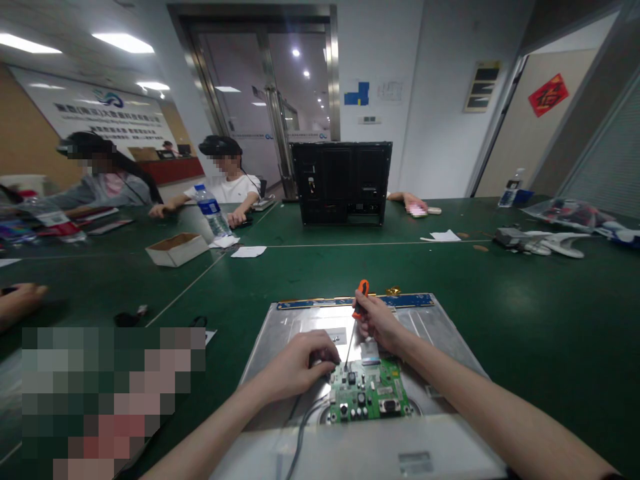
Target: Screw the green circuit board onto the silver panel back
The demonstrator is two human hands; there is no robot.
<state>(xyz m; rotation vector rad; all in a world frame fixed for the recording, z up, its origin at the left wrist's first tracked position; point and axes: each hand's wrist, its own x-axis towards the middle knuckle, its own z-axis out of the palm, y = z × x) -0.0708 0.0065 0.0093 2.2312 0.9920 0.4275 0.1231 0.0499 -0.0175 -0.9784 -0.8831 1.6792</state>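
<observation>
My right hand point(377, 320) is closed around the orange-and-black handle of a screwdriver point(363, 289). Its thin shaft points down to the upper left part of a green circuit board point(367, 390). At the board's upper left corner is my left hand point(313, 360), its fingers curled; whether they pinch something small is hidden. The board lies on the silver metal back of a display panel point(270, 337). A blue strip board point(310, 305) runs along the panel's far edge. Grey cables point(300, 433) leave the board's left side.
A black monitor casing point(343, 183) stands upright on the green table point(540, 300). Left of it are a cardboard box point(177, 249) and a water bottle point(210, 208). Several people sit around the table; one person's hand point(23, 303) rests at the left edge.
</observation>
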